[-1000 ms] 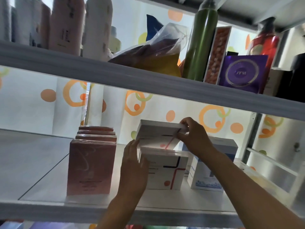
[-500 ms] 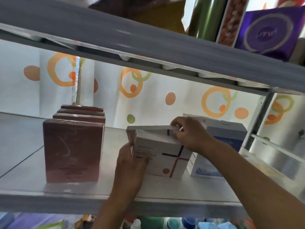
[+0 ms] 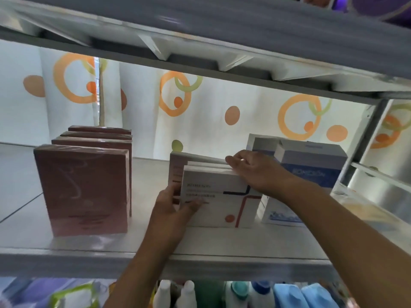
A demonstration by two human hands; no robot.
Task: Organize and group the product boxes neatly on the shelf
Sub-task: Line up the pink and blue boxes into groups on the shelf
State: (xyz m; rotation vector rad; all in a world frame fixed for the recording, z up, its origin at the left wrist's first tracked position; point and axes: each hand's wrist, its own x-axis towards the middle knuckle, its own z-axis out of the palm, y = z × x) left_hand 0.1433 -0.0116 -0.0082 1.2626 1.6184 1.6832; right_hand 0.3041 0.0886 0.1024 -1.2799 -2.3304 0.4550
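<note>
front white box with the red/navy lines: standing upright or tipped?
Upright. The front white box stands on the shelf with its printed face forward, bottom edge flat; the left hand holds its left side and the right hand rests along its top.

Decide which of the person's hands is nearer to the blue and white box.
Right. The right hand rests atop the white boxes, just beside the blue and white box; the left hand holds their far, left side.

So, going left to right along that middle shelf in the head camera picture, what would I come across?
Row of pink boxes → left hand → white boxes with the red and navy lines → right hand resting on their tops → blue and white boxes → grey shelf post.
</note>
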